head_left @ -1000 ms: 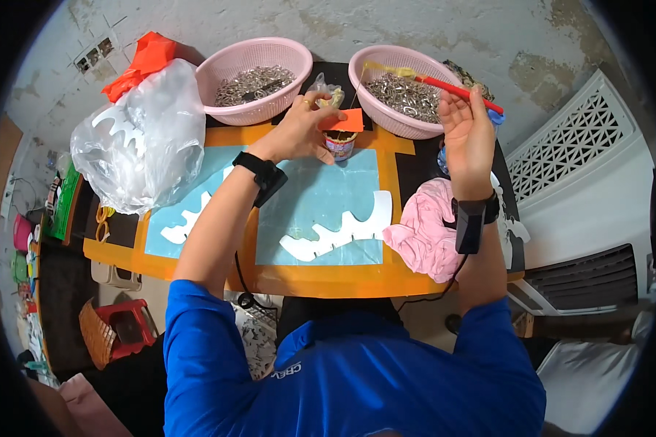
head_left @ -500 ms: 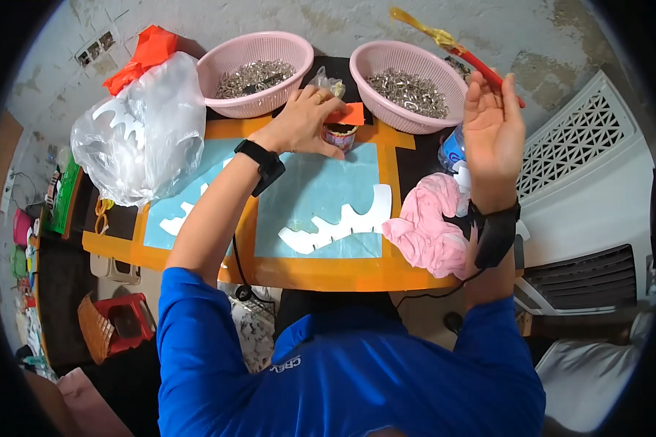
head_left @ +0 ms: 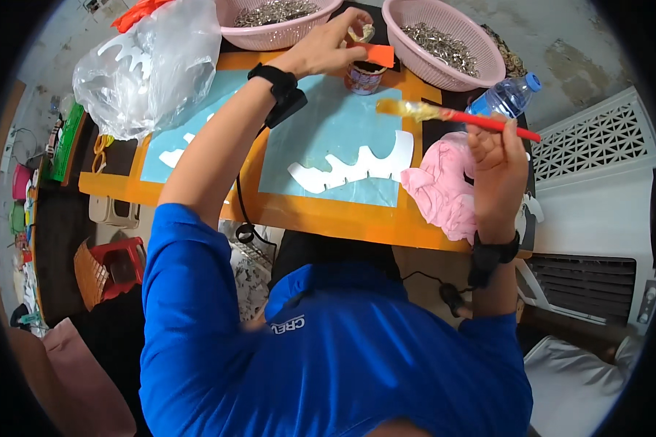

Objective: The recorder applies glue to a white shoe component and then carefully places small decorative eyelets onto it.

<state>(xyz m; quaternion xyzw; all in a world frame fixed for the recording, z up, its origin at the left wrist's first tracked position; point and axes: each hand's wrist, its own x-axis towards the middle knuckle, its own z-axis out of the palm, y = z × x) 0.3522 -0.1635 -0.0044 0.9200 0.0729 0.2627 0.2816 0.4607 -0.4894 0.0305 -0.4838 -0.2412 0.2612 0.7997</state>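
My right hand (head_left: 499,156) holds a paintbrush (head_left: 499,128) by its red handle. The yellowish, coated bristle end points left over the table. My left hand (head_left: 328,45) is at the far side, thumb and fingers apart around a small clear bag with pale contents (head_left: 362,33); a firm hold on it does not show. Its thumb is next to an orange card (head_left: 377,55) at the top of a small printed can (head_left: 364,79). Nearer me, a white scalloped strip (head_left: 353,169) lies on the blue sheet (head_left: 291,138).
Pink baskets of small metal pieces, one left (head_left: 273,33) and one right (head_left: 463,73), stand at the back. A clear bag of white pieces (head_left: 149,80) sits left. A pink cloth (head_left: 444,193) and a blue-capped bottle (head_left: 506,96) are at right. Yellow-handled scissors (head_left: 100,159) lie left.
The brush has swung from pointing up and away to lying nearly level over the table. My left hand has moved farther back from the can's side toward the small bag. The view has shifted.
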